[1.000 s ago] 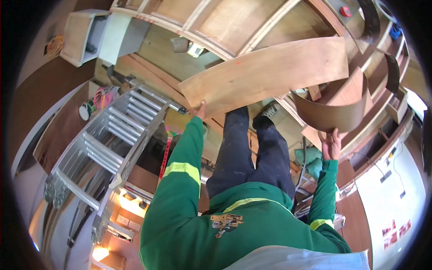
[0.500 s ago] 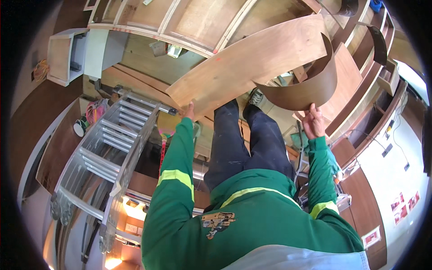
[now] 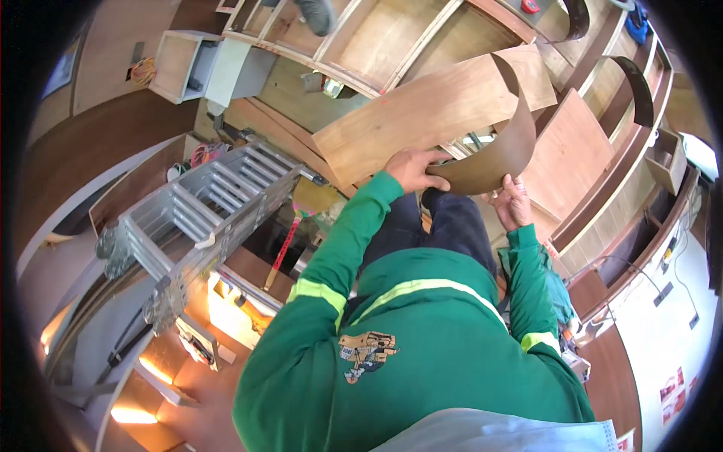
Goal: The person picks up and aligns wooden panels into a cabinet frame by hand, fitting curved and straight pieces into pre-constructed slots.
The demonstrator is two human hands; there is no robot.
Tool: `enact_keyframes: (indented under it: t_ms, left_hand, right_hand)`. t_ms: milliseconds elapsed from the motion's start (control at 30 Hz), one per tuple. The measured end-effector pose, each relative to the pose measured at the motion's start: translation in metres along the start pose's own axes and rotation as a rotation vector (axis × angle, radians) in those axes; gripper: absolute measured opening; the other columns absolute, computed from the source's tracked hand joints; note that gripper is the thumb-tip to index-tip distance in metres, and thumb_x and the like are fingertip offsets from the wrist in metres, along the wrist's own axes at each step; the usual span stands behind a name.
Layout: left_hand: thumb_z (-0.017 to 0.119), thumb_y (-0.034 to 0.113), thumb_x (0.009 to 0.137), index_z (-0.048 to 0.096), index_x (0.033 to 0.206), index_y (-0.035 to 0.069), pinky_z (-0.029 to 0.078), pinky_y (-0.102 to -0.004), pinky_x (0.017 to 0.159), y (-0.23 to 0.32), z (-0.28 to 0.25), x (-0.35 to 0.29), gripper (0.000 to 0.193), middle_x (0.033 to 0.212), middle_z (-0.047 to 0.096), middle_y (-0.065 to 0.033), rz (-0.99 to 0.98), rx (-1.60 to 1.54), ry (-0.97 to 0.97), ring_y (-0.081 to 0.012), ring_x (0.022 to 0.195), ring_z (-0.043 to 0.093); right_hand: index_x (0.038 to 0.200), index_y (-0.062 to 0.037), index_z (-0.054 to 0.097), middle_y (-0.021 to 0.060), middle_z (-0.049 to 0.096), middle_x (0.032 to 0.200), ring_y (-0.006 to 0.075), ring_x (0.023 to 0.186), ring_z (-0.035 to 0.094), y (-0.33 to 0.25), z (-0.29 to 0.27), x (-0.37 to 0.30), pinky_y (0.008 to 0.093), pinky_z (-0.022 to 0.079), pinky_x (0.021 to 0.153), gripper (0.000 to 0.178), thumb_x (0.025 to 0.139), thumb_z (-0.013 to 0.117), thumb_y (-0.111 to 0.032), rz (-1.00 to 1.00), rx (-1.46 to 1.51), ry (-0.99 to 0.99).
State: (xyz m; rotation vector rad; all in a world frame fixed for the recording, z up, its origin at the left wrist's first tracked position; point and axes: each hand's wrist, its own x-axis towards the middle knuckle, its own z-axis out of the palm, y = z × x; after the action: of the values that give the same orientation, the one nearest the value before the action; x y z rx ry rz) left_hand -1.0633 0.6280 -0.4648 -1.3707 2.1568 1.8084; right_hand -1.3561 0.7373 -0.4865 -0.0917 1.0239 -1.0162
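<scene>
A thin brown flexible laminate strip (image 3: pixel 493 161) curves upward in front of me, its upper end narrowing toward the far side. My left hand (image 3: pixel 413 169) is closed on its left end, with the thumb along the strip. My right hand (image 3: pixel 512 202) pinches its lower edge a little farther right. Just beyond my left hand, a long pale wooden board (image 3: pixel 392 120) lies at a slant, partly covered by the strip. My left hand is near that board; whether the two touch is hard to tell.
An aluminium folding ladder (image 3: pixel 218 196) lies to the left, beside a red-handled tool (image 3: pixel 285 245). Open wooden cabinet frames (image 3: pixel 369 45) stand at the far side, with curved shelving (image 3: pixel 602 158) on the right. A small white cabinet (image 3: pixel 184 66) sits at far left.
My left hand has left the wooden board's near corner and moved right to grip the strip's left end. The strip's curl has opened somewhat, and the view has shifted.
</scene>
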Motion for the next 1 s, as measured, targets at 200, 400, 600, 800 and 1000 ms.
enact_keyframes:
  t_ms: [200, 400, 600, 800, 1000]
  left_hand:
    - [0.080, 0.051, 0.074, 0.073, 0.100, 0.005, 0.052, -0.0513, 0.081, 0.019, 0.007, -0.024, 0.053, 0.090, 0.070, -0.0221, 0.048, 0.300, -0.075, -0.0412, 0.091, 0.068]
    - [0.084, 0.046, 0.073, 0.072, 0.114, 0.003, 0.053, -0.0468, 0.084, 0.029, -0.006, -0.059, 0.061, 0.100, 0.073, -0.0216, -0.188, 0.214, -0.270, -0.0381, 0.094, 0.069]
    - [0.085, 0.042, 0.072, 0.068, 0.124, 0.004, 0.052, -0.0460, 0.091, 0.042, -0.013, -0.075, 0.067, 0.108, 0.073, -0.0208, -0.211, 0.212, -0.177, -0.0373, 0.102, 0.069]
    - [0.084, 0.046, 0.070, 0.070, 0.123, 0.010, 0.052, -0.0480, 0.089, 0.091, 0.003, -0.072, 0.065, 0.105, 0.073, -0.0219, -0.168, 0.324, -0.101, -0.0398, 0.101, 0.068]
    - [0.084, 0.043, 0.069, 0.071, 0.122, 0.009, 0.052, -0.0478, 0.090, 0.115, 0.006, -0.060, 0.064, 0.107, 0.072, -0.0219, -0.137, 0.425, -0.078, -0.0401, 0.103, 0.067]
  right_hand:
    - [0.132, -0.0133, 0.057, 0.0018, 0.064, 0.131, 0.0209, 0.121, 0.060, -0.030, -0.051, -0.016, 0.0544, 0.052, 0.096, 0.032, 0.103, 0.062, -0.024, -0.085, 0.200, -0.047]
    - [0.133, -0.0076, 0.057, 0.0044, 0.067, 0.129, 0.0194, 0.120, 0.062, -0.077, -0.079, -0.023, 0.0412, 0.050, 0.105, 0.037, 0.099, 0.067, -0.020, -0.187, 0.244, -0.006]
    - [0.136, -0.0078, 0.056, 0.0043, 0.066, 0.130, 0.0191, 0.120, 0.062, -0.132, -0.144, -0.023, 0.0399, 0.049, 0.107, 0.040, 0.099, 0.067, -0.016, -0.380, 0.353, 0.075]
    - [0.136, -0.0027, 0.055, 0.0073, 0.065, 0.133, 0.0182, 0.121, 0.062, -0.175, -0.156, -0.072, 0.0358, 0.051, 0.104, 0.037, 0.100, 0.062, -0.009, -0.456, 0.118, -0.036]
    - [0.133, -0.0012, 0.057, 0.0085, 0.066, 0.129, 0.0185, 0.119, 0.062, -0.172, -0.187, -0.082, 0.0352, 0.047, 0.108, 0.034, 0.100, 0.061, -0.009, -0.481, 0.131, -0.066]
